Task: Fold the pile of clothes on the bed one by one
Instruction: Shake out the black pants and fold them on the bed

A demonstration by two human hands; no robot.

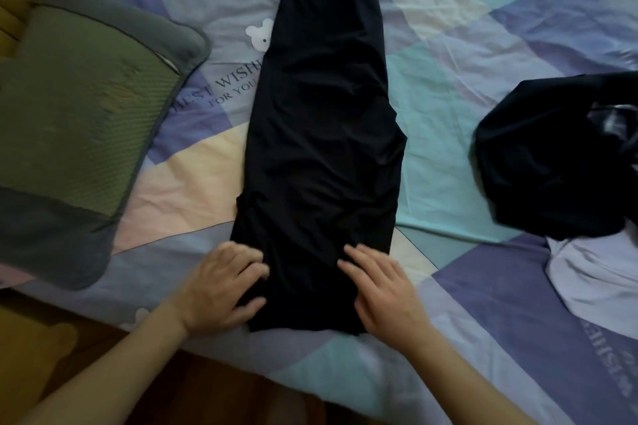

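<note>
A black garment [321,134] lies flat in a long narrow strip down the middle of the bed, folded lengthwise. My left hand [224,286] rests on its near left edge with the thumb tucked at the hem and the fingers laid over the cloth. My right hand [379,293] lies flat on the near right part, fingers straight and spread. A pile of other clothes sits at the right: a crumpled black piece [552,162] on top of a pale lilac one [593,279].
The bed carries a patchwork sheet [448,45] in blue, mint, cream and purple. A green and grey pillow [79,107] lies at the left. The bed's near edge runs along the bottom, with dark wooden floor [241,390] below it.
</note>
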